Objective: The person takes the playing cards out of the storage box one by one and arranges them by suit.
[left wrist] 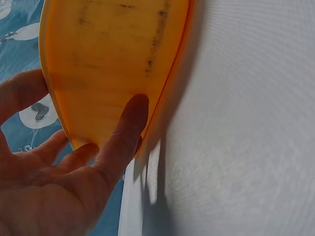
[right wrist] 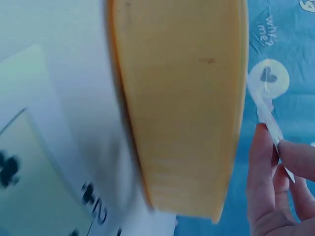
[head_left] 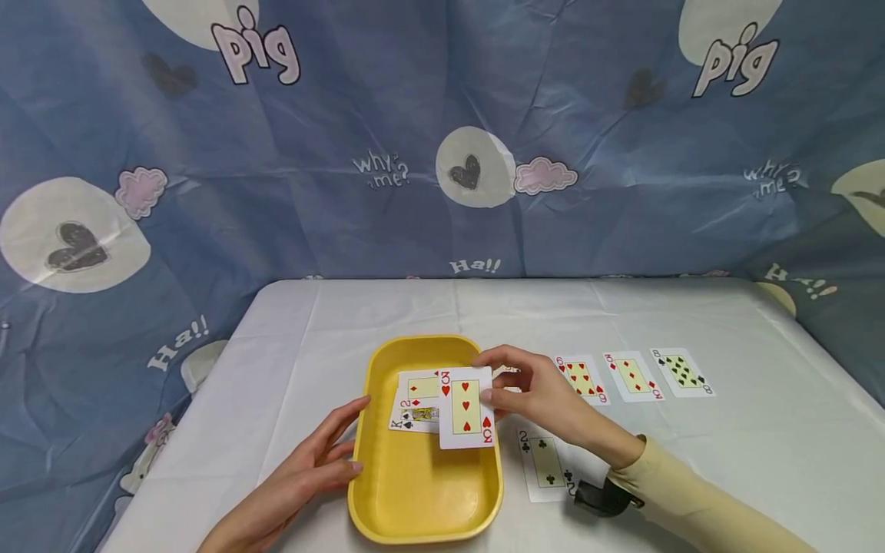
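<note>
My right hand (head_left: 535, 392) pinches the three of hearts (head_left: 466, 407) between thumb and fingers, face up above the right part of a yellow tray (head_left: 373, 491). In the right wrist view the same card (right wrist: 273, 130) appears nearly edge-on. Inside the tray lie a king of spades (head_left: 408, 418) and a diamond card marked 2 (head_left: 420, 386), both partly covered by the three of hearts. My left hand (head_left: 304, 468) touches the tray's left side with spread, fairly straight fingers; the left wrist view shows the thumb (left wrist: 125, 128) against the outer wall.
Right of the tray, a six of hearts (head_left: 581, 376), a three of diamonds (head_left: 634, 376) and an eight of spades (head_left: 682, 372) lie in a row on the white cloth (head_left: 747, 461). A two of clubs (head_left: 546, 465) lies nearer, partly beneath my right wrist. A printed blue curtain (head_left: 415, 230) hangs behind.
</note>
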Demonstrator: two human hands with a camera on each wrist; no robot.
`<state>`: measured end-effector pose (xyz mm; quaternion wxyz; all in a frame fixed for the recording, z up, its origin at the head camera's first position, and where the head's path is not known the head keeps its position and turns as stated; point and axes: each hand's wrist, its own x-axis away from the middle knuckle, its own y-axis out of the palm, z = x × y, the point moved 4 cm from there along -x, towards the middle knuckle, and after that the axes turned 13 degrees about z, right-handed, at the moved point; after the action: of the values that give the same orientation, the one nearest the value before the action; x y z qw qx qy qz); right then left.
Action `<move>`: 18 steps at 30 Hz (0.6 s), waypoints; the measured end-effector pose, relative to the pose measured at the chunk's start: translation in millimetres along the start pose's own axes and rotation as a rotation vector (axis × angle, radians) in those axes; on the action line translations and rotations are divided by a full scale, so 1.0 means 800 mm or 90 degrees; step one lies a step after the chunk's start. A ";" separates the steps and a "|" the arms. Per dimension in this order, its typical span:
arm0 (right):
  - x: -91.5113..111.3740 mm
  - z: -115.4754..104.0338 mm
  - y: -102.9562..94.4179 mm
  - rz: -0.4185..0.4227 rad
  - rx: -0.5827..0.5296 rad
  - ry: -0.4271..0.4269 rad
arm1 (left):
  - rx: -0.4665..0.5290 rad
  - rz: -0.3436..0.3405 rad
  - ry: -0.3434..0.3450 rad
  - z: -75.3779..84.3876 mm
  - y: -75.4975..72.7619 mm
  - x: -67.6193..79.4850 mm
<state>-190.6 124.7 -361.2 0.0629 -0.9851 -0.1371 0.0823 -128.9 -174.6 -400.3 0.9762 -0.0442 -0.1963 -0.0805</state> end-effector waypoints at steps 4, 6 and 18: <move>0.011 0.003 -0.022 0.019 0.009 0.026 | 0.005 -0.002 -0.001 0.000 -0.001 -0.001; 0.017 0.005 -0.033 0.023 0.013 0.031 | 0.007 -0.002 -0.002 -0.001 0.000 -0.001; 0.051 0.020 -0.093 0.072 0.064 0.052 | -0.004 0.021 -0.023 0.001 0.002 -0.001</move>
<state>-174.3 208.7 -371.9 0.1134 -0.9894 -0.0743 0.0521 -129.9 -172.9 -400.0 0.9735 -0.0521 -0.2131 -0.0643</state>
